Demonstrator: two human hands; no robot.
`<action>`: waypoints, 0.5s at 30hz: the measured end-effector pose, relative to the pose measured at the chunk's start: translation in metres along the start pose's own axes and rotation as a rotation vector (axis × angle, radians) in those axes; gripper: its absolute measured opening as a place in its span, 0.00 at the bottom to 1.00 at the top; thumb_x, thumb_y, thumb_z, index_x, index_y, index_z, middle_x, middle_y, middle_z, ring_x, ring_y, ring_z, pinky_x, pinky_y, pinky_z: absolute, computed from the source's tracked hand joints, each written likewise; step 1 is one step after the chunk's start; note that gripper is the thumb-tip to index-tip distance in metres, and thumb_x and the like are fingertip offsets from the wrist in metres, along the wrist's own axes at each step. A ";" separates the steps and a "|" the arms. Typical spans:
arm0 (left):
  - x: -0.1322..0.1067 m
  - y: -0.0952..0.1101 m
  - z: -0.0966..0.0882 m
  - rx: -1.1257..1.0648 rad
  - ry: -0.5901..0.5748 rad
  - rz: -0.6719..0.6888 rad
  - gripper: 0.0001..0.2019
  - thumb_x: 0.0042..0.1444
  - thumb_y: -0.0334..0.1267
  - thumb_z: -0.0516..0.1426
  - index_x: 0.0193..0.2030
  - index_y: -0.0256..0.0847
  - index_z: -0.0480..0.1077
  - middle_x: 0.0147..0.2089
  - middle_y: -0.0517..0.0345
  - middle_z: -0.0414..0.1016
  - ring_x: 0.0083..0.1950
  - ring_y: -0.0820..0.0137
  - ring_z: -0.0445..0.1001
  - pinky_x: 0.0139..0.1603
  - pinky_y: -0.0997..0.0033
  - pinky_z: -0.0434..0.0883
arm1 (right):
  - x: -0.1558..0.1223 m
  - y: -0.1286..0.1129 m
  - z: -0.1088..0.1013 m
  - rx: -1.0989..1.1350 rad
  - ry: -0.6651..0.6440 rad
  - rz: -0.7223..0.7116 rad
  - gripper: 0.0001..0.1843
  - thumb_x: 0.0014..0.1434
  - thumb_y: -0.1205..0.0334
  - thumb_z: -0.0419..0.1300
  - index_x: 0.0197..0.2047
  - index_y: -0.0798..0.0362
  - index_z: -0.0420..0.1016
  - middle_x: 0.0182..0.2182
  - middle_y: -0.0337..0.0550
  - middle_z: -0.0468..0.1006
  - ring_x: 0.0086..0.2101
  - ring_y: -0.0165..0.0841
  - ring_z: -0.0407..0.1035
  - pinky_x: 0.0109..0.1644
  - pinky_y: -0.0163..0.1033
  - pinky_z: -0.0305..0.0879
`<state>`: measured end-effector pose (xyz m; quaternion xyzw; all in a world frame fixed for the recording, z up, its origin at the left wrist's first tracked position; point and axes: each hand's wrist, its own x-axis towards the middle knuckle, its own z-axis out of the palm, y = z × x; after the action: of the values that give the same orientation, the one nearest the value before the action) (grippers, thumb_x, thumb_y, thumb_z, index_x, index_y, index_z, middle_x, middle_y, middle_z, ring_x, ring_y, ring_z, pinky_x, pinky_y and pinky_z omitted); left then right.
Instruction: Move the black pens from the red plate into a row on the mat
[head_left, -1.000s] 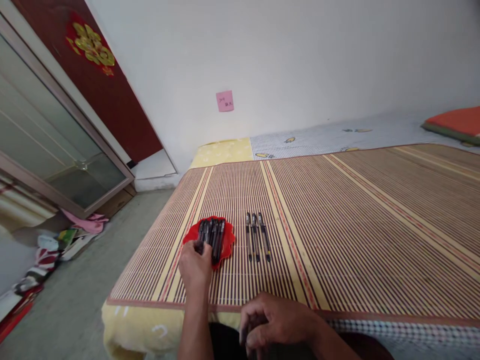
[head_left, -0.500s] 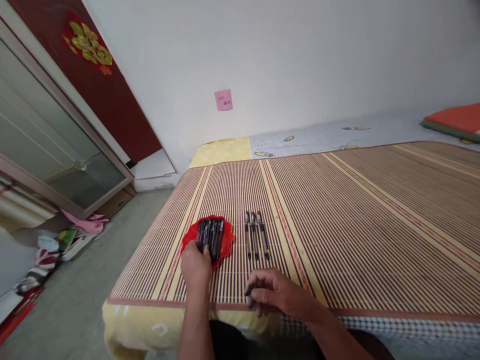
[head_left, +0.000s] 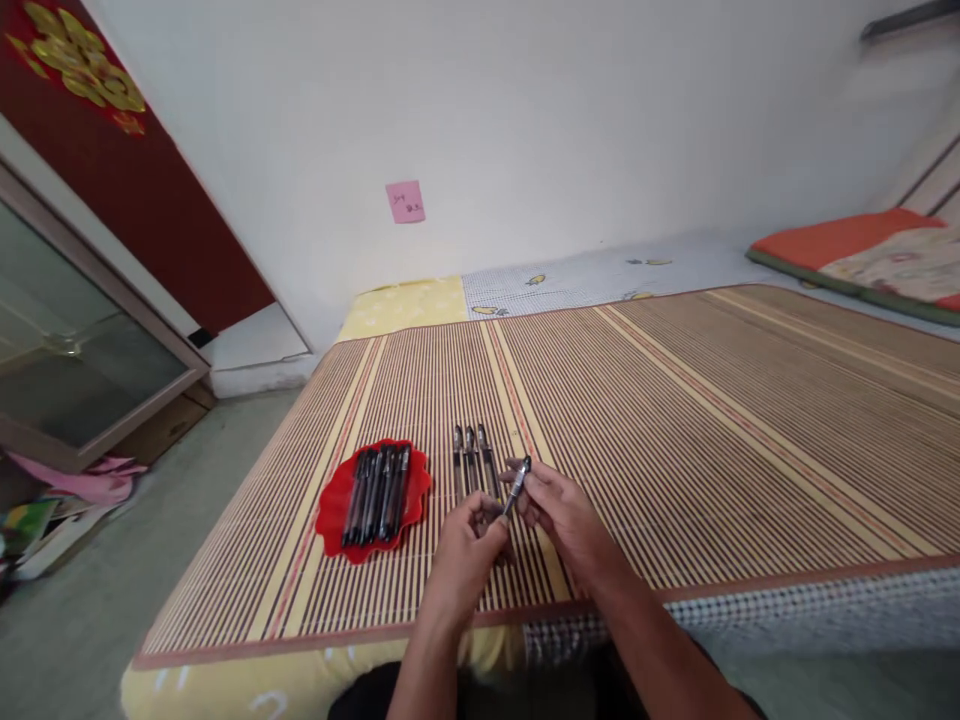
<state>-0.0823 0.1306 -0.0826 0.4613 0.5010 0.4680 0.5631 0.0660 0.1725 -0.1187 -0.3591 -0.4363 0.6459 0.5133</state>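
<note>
Black pen (head_left: 517, 487) was finger-gripped at 2 points: left hand (head_left: 466, 545) low, right hand (head_left: 564, 512) near cap (head_left: 526, 465), probably for steadiness; red dish (head_left: 332, 510) likely kept loose pens (head_left: 400, 492) together.

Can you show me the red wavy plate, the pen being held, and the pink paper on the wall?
Red scalloped plate (head_left: 328, 512): head view, bare left side.
Slim dark held pen (head_left: 517, 485): head view, middle of its visible length.
Square pink paper note (head_left: 406, 203): head view, its middle.

Pink note (head_left: 405, 202) on white wall (head_left: 562, 130), gold-and-red ornament (head_left: 81, 62) upper left.
</note>
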 end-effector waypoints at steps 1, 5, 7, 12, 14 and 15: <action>0.001 -0.003 0.005 -0.009 -0.025 -0.014 0.11 0.52 0.43 0.62 0.31 0.40 0.65 0.23 0.68 0.64 0.21 0.77 0.65 0.24 0.77 0.63 | 0.000 0.001 -0.001 -0.011 0.009 -0.005 0.16 0.60 0.48 0.63 0.41 0.53 0.78 0.23 0.37 0.70 0.26 0.27 0.62 0.30 0.34 0.57; 0.002 -0.010 0.012 -0.086 -0.010 -0.014 0.14 0.54 0.47 0.62 0.34 0.40 0.65 0.24 0.68 0.65 0.21 0.79 0.63 0.21 0.79 0.60 | -0.003 0.004 0.004 -0.005 0.014 0.013 0.15 0.57 0.49 0.66 0.33 0.53 0.75 0.26 0.37 0.71 0.26 0.27 0.62 0.31 0.33 0.57; 0.002 -0.013 0.013 -0.122 0.003 -0.023 0.16 0.53 0.49 0.63 0.34 0.40 0.65 0.24 0.68 0.65 0.20 0.79 0.61 0.19 0.80 0.59 | -0.003 0.002 0.004 0.018 0.034 0.027 0.16 0.55 0.49 0.68 0.32 0.53 0.74 0.26 0.37 0.71 0.27 0.27 0.63 0.31 0.33 0.58; 0.002 -0.017 0.013 -0.125 -0.055 -0.077 0.18 0.51 0.52 0.64 0.32 0.41 0.64 0.23 0.67 0.66 0.17 0.80 0.59 0.15 0.79 0.57 | 0.008 -0.017 -0.024 0.269 0.415 -0.093 0.16 0.49 0.50 0.71 0.31 0.52 0.75 0.29 0.37 0.74 0.29 0.28 0.66 0.32 0.33 0.63; 0.003 -0.016 0.013 -0.130 -0.014 -0.057 0.18 0.50 0.52 0.64 0.33 0.40 0.65 0.24 0.67 0.67 0.18 0.79 0.60 0.16 0.79 0.58 | 0.011 -0.021 -0.035 0.367 0.473 -0.110 0.16 0.45 0.53 0.72 0.33 0.52 0.75 0.30 0.38 0.75 0.31 0.29 0.68 0.33 0.33 0.64; 0.004 -0.016 0.013 -0.132 0.017 -0.042 0.18 0.50 0.51 0.64 0.33 0.40 0.65 0.24 0.66 0.67 0.19 0.79 0.61 0.18 0.79 0.59 | 0.011 -0.020 -0.036 0.389 0.446 -0.079 0.17 0.44 0.53 0.72 0.35 0.51 0.75 0.31 0.39 0.76 0.31 0.30 0.69 0.32 0.34 0.65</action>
<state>-0.0678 0.1314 -0.0978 0.4083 0.4834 0.4921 0.5978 0.1037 0.1920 -0.1130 -0.3695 -0.1945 0.6022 0.6804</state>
